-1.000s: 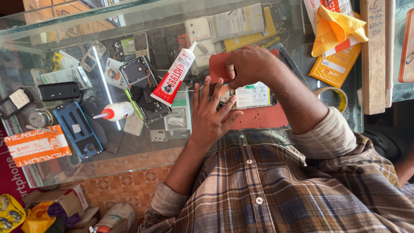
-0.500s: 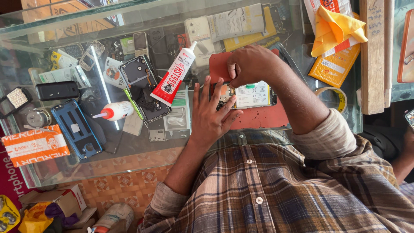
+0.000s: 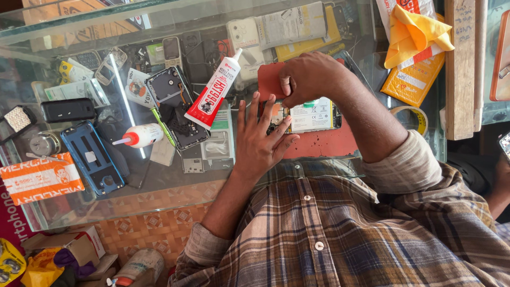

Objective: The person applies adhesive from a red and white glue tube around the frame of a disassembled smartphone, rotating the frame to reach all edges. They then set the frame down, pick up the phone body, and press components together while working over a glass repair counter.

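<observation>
While the left hand (image 3: pixel 263 143) lies flat with fingers spread, its fingertips resting on one end of an opened phone (image 3: pixel 311 117), the right hand (image 3: pixel 308 79) curls over the phone's upper edge, thumb and fingers pinched together on it. That phone lies back-open on a red mat (image 3: pixel 329 143) atop the glass tabletop (image 3: pixel 159 186), directly in front of the person's plaid shirt. To one side lie a red-and-white glue tube (image 3: pixel 212 93), a dark disassembled phone (image 3: pixel 175 106), a small white bottle (image 3: pixel 141 135) and a blue phone frame (image 3: pixel 91 158); a yellow cloth (image 3: pixel 414 32) sits on the opposite side.
</observation>
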A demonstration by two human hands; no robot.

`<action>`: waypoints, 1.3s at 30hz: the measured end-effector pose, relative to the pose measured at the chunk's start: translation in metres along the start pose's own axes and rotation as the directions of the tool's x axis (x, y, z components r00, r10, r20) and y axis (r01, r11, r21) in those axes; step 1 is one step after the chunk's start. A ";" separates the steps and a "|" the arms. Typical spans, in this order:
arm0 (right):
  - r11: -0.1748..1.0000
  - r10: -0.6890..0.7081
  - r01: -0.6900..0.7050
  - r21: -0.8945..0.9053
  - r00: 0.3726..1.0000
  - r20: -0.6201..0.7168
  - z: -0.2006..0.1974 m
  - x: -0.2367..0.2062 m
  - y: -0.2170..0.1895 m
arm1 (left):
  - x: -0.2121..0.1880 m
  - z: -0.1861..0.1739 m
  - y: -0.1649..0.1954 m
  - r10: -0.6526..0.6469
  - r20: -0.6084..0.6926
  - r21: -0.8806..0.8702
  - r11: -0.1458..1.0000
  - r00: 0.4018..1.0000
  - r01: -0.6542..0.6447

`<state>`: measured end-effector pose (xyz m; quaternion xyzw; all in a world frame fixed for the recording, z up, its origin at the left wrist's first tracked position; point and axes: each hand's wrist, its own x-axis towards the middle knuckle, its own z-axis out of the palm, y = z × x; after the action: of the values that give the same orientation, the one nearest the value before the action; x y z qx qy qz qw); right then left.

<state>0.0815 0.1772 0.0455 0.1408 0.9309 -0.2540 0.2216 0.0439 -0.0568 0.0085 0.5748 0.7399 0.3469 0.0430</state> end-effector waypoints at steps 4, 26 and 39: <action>0.999 0.030 -0.030 -0.037 1.000 0.006 0.002 0.001 -0.002 | 0.000 0.000 0.001 -0.004 -0.001 -0.005 1.000 1.000 0.004; 0.997 -0.004 0.006 -0.073 0.999 0.032 -0.001 0.004 -0.001 | 0.001 -0.002 0.002 -0.019 -0.014 0.002 1.000 1.000 0.019; 0.999 0.006 -0.006 -0.034 1.000 -0.001 -0.001 0.001 -0.003 | 0.002 -0.003 0.001 -0.007 -0.010 0.007 1.000 1.000 0.008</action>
<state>0.0795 0.1758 0.0472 0.1399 0.9347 -0.2376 0.2245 0.0430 -0.0561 0.0118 0.5705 0.7434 0.3470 0.0387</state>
